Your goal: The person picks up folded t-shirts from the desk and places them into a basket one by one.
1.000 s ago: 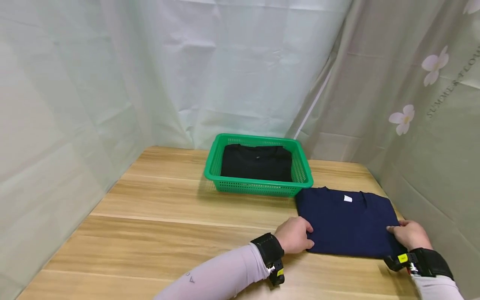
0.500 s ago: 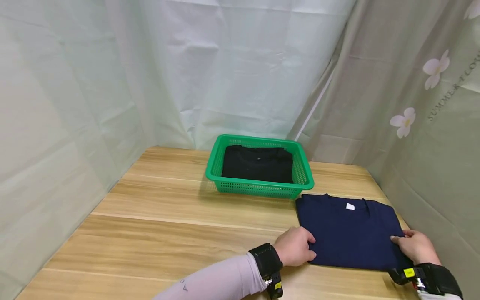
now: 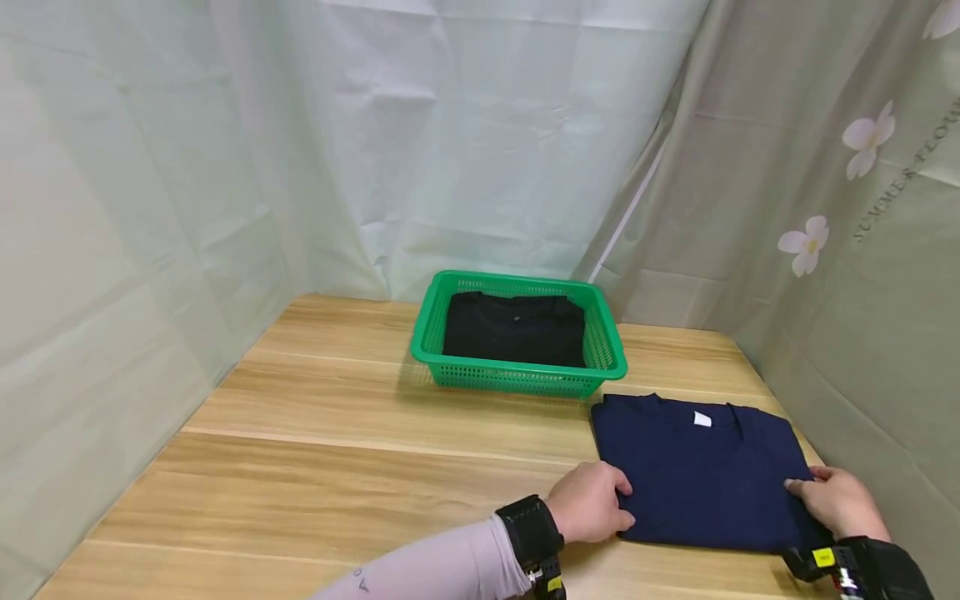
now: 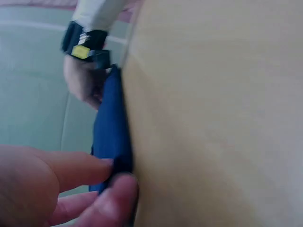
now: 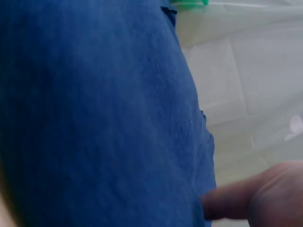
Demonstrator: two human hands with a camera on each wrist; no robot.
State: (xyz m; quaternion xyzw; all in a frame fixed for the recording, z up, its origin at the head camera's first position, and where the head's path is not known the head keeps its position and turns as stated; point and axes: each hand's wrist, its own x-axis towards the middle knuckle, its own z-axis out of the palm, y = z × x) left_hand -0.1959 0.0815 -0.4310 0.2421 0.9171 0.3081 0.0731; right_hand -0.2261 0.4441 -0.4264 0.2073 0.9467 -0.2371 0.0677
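Note:
A folded navy blue T-shirt (image 3: 705,479) with a white neck label lies at the table's right side, collar toward the back. My left hand (image 3: 591,502) pinches its left edge between thumb and fingers. In the left wrist view, the thumb and fingertips of that left hand (image 4: 90,184) meet at the shirt's edge (image 4: 113,123). On the opposite side my right hand (image 3: 842,500) grips the right edge, thumb on top and the other fingers partly hidden. The shirt (image 5: 109,113) fills much of the right wrist view, with a digit of the right hand (image 5: 251,198) against it.
A green plastic basket (image 3: 517,380) stands at the back of the wooden table (image 3: 300,467), just behind the blue shirt's left corner. Inside it lies a folded black T-shirt (image 3: 513,331). Pale curtains (image 3: 487,142) enclose the table's back and sides; the right one hangs close to my right hand.
Both hands have drawn the navy T-shirt a little toward me, so the gap between it and the basket has widened. The basket and black T-shirt have stayed in place.

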